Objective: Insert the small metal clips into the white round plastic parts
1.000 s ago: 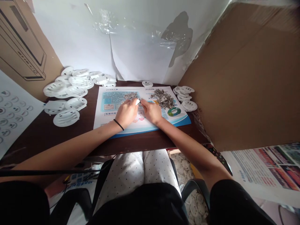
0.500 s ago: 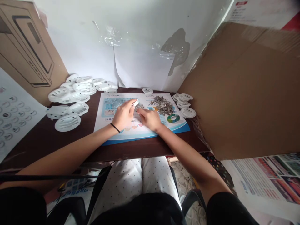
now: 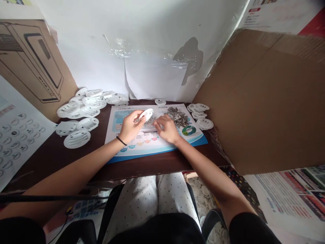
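My left hand [image 3: 130, 126] is closed on a small white plastic disc [image 3: 146, 113], held tilted a little above the printed blue-and-white sheet [image 3: 142, 144]. My right hand [image 3: 165, 128] rests on the sheet with its fingers curled together at a small scatter of grey metal bits [image 3: 151, 119]; what they pinch is too small to name. A bigger heap of the same grey metal pieces [image 3: 179, 115] lies just right of that hand.
Several large white round plastic covers [image 3: 81, 108] are piled on the dark table [image 3: 61, 152] at the left. Small white discs [image 3: 200, 115] are stacked at the right, one more [image 3: 160, 101] by the wall. Cardboard [image 3: 264, 101] stands close on the right.
My left hand has lifted the white disc higher and turned it so more of its face shows. My right hand has stayed at the grey bits. The camera has tipped slightly.
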Demonstrator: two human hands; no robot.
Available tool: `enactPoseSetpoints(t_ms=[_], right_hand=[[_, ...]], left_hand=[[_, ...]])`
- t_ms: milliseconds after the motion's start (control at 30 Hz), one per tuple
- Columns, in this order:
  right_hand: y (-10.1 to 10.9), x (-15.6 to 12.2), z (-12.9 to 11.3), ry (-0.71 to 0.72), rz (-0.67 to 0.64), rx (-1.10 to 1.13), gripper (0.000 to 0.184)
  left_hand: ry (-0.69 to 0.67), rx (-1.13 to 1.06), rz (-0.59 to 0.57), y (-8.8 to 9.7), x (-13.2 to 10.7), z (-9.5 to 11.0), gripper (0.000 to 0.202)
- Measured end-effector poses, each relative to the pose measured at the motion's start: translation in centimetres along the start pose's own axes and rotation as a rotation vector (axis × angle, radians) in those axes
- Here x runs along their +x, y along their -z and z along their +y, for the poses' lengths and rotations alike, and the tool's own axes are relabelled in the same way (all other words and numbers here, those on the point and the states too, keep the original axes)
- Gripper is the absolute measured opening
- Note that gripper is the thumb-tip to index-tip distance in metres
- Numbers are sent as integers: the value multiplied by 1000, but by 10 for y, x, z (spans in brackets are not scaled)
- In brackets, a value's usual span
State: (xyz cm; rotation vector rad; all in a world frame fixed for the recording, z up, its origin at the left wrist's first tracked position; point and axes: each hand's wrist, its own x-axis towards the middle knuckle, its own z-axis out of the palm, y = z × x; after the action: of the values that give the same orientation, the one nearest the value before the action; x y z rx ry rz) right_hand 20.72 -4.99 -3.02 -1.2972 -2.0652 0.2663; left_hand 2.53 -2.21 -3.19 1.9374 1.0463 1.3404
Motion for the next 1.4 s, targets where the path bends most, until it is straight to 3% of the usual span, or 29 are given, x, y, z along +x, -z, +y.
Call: enactPoseSetpoints(t_ms=[100,200,367,533,667,800,1000,1100,1233,1400], right_hand=[[7,5,1,-201,16,443,47],[11,6,-2,-298,19,708,42],[16,5,-6,-339,-23,838,35],[17,7,5,-340,7,854,38],[11,10,18,-403,75,894,28],[17,14,31,-555,354,948,22],[66,14,51,-742,974,1018,19],[81,9,62,-781,1109,1147,13],[86,3,72,-812,1113,1237,20],[90,1,73,-823,902,1304,34]], left_hand=[[-267,219,-24,2,-1,4,17],[-540,398,-60,4,1,5,20],[-686,518,-46,7,1,6,40],[-653,512,60,10,4,5,62],[-540,550,90,8,5,-2,56],[-434,573,12,4,3,-9,32],[-415,523,-93,-1,2,-12,21],[-407,502,-135,-1,1,-10,20],[-386,500,-203,0,0,-9,20],[-358,494,-219,2,0,-9,20]])
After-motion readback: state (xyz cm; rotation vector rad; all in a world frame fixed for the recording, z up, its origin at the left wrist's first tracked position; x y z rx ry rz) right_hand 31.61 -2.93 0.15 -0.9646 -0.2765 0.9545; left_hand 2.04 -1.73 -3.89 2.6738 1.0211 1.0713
